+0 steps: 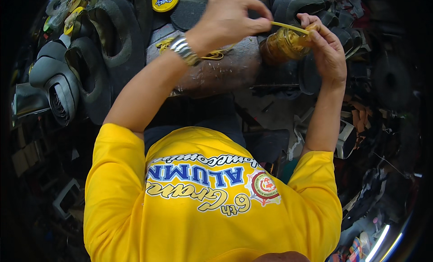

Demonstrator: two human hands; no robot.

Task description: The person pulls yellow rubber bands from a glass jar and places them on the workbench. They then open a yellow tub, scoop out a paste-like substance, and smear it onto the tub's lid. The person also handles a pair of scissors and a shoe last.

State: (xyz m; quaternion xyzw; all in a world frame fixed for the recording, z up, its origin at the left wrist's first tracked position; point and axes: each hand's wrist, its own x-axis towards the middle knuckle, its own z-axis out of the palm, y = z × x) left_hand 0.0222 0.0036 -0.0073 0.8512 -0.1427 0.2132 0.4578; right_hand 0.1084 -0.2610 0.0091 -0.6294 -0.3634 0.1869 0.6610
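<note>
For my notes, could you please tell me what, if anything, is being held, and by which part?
A yellow strip: the left hand pinches its visible left end; the right hand is at its right end, exact grip unclear.

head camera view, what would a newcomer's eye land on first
Probably the bright yellow shirt, filling the lower middle. Next comes the thin yellow strip held straight between the left hand and right hand, by the amber jar at upper right. The round yellow lid also stands out at the top edge, left of centre.
</note>
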